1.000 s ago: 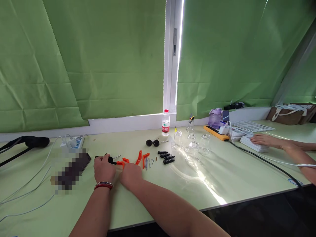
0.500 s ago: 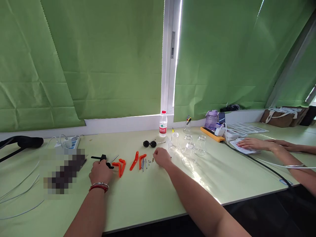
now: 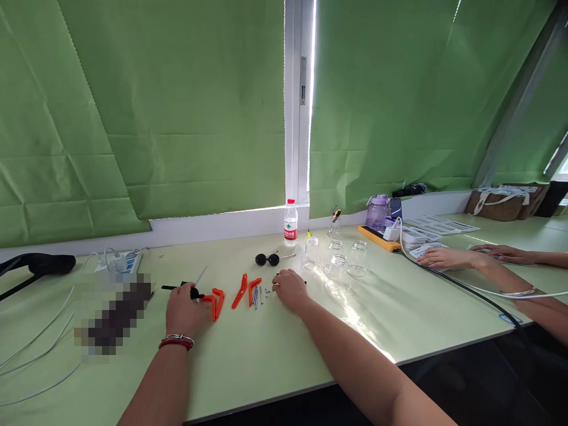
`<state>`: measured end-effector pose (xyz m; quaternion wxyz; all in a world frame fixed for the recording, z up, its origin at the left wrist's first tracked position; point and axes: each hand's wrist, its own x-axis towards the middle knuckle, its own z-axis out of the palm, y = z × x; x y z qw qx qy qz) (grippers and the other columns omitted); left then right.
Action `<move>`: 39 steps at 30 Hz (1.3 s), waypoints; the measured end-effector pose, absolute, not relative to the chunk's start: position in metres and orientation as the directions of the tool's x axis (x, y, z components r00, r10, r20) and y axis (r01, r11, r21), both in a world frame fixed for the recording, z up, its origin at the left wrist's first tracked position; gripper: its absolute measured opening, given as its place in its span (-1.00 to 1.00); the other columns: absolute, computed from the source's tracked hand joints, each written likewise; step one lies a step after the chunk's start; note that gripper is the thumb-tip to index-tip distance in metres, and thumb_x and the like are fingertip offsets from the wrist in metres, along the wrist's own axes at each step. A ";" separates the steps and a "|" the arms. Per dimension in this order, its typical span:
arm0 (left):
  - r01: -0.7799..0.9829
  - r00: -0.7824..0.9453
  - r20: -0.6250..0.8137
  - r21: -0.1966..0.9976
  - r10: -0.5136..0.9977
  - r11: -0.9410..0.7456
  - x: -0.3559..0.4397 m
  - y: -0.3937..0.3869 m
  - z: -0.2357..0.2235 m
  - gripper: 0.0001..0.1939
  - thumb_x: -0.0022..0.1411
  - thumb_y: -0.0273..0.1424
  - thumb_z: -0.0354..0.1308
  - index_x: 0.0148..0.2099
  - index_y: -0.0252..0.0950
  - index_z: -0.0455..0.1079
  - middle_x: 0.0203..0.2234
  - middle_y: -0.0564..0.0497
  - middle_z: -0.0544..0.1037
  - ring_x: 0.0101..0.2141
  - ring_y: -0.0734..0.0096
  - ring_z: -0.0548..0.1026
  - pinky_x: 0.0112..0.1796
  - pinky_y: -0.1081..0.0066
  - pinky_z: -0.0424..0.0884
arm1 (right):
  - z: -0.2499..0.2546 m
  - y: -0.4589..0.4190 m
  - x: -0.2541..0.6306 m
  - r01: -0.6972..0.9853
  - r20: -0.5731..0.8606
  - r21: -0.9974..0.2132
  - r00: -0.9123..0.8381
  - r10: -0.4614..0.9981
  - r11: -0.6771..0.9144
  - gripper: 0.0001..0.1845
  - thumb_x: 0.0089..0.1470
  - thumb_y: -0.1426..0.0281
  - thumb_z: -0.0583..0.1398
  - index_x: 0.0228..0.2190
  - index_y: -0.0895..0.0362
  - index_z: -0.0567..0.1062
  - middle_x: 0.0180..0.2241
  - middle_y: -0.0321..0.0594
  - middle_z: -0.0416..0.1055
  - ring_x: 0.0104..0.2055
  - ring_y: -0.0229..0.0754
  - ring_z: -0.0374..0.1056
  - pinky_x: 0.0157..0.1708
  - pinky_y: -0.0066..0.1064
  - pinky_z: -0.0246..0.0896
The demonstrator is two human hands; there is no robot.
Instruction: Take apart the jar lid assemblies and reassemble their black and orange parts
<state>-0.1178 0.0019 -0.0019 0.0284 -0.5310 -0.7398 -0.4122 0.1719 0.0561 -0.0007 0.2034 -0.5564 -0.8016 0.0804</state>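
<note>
My left hand (image 3: 183,312) is closed on a black piece (image 3: 195,293), with a thin metal rod (image 3: 202,275) sticking up beside it; the fingers hide much of it. Just right of that hand lie two orange angled parts (image 3: 216,305). Further right are a straighter orange part (image 3: 240,291) and another bent one (image 3: 252,290). Several long screws (image 3: 256,296) and small metal bits (image 3: 267,292) lie between these and my right hand (image 3: 289,290). Its fingers are curled down at the table, and what they hold is hidden. A dark tip shows beside it.
Round dark sunglasses (image 3: 267,259) lie behind my right hand. A water bottle (image 3: 290,223), upturned glasses (image 3: 339,266) and an orange power strip (image 3: 378,238) stand beyond. Another person's hand (image 3: 437,257) rests on papers at right. A black cable (image 3: 461,290) crosses the table; a blurred patch lies left.
My left hand has shifted slightly right and now covers more of the black piece. The rod points more steeply up. My right hand has turned slightly, its fingers covering the small brownish bit seen before.
</note>
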 end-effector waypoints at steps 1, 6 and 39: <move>0.812 -0.413 0.506 0.581 0.757 0.054 -0.114 0.001 -0.001 -0.64 -0.06 -0.49 0.01 -0.14 -0.29 0.32 -0.10 -0.15 0.38 -0.16 0.01 0.44 -0.16 0.09 0.38 | -0.001 0.057 0.171 0.862 0.236 -0.337 -0.313 0.920 0.380 -0.78 0.12 0.41 0.13 -0.27 0.03 0.59 -0.23 -0.19 0.46 -0.10 -0.14 0.26 -0.27 -0.42 0.10; 0.785 -0.254 0.585 0.590 0.770 -0.189 -0.091 -0.004 0.007 -0.56 0.02 -0.49 -0.02 0.01 -0.29 0.25 -0.06 -0.13 0.36 0.00 0.17 0.35 0.05 0.19 0.29 | -0.004 0.061 0.171 0.866 0.222 -0.259 -0.378 0.899 0.429 -0.78 0.07 0.49 0.15 -0.35 0.05 0.61 -0.27 -0.19 0.47 -0.15 -0.14 0.27 -0.24 -0.40 0.10; 0.549 0.517 0.077 0.735 0.853 -0.399 -0.030 -0.038 0.021 -0.46 -0.23 -0.60 -0.07 -0.11 -0.22 0.33 -0.10 -0.08 0.41 -0.09 0.15 0.35 -0.09 0.22 0.30 | -0.012 0.025 0.223 0.041 -0.135 -0.991 -0.302 0.944 -0.129 -0.86 -0.24 0.54 0.28 -0.50 0.20 0.46 -0.66 -0.36 0.37 -0.69 -0.45 0.11 -0.71 -0.58 -0.06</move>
